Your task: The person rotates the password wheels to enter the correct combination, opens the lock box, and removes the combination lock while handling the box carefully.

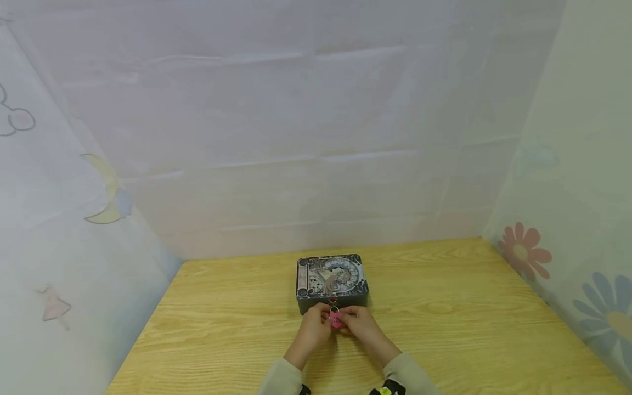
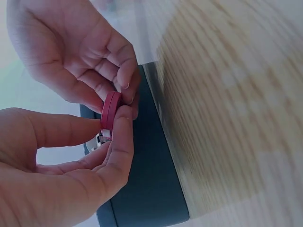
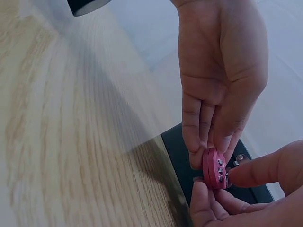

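Note:
A pink combination padlock point(image 1: 336, 320) with small number dials is between my two hands, in front of a dark tin box point(image 1: 332, 276) with a printed lid. Its metal shackle is up by the clasp point(image 1: 333, 301) on the box's front; whether it passes through the clasp is hard to tell. My left hand point(image 1: 316, 327) pinches the padlock from the left, its thumb and fingers on the body point(image 2: 111, 111). From the right, my right hand point(image 1: 362, 327) pinches it too. The dials point(image 3: 220, 169) show in the right wrist view. Fingers partly cover the clasp.
The box stands on a wood-grain table point(image 1: 444, 318), toward its far edge. Pale sheets form a back wall point(image 1: 316, 137) and side walls, with flowers point(image 1: 525, 249) printed at the right and a moon point(image 1: 106, 192) at the left.

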Motion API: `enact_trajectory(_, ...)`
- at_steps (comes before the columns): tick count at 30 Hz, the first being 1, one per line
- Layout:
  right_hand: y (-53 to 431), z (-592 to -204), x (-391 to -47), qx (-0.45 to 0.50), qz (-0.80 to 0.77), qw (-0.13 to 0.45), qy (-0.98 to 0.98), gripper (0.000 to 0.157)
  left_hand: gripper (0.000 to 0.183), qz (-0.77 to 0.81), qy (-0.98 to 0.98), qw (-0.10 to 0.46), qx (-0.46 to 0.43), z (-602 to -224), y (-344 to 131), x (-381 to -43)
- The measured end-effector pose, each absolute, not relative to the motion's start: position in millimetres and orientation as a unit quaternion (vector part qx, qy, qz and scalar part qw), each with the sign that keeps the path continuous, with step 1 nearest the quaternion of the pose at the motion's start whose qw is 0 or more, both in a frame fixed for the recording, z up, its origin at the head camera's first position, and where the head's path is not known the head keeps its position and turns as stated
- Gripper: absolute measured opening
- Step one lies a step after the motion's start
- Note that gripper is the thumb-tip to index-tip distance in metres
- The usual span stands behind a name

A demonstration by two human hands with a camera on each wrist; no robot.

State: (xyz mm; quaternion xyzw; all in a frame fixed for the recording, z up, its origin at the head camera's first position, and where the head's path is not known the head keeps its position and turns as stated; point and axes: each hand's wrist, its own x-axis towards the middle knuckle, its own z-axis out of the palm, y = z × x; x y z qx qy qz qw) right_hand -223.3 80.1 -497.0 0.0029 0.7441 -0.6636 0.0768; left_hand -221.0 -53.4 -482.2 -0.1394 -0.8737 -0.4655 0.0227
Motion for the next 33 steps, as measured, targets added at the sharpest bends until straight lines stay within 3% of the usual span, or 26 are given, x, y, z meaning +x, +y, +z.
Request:
enact_trajectory(19, 80.9, -494.3, -221.0, -0.001, -0.715, 0.157, 0.682, 0.031, 0.020, -0.491, -0.863, 0.004, -0.120, -476.9, -54.5, -217.0)
enact_trajectory(33, 83.8, -493.2, -221.1, -0.004, -0.750, 0.179, 0.636, 0.028, 0.026, -0.550, -0.826, -0.053, -0.112, -477.9, -54.6, -215.5)
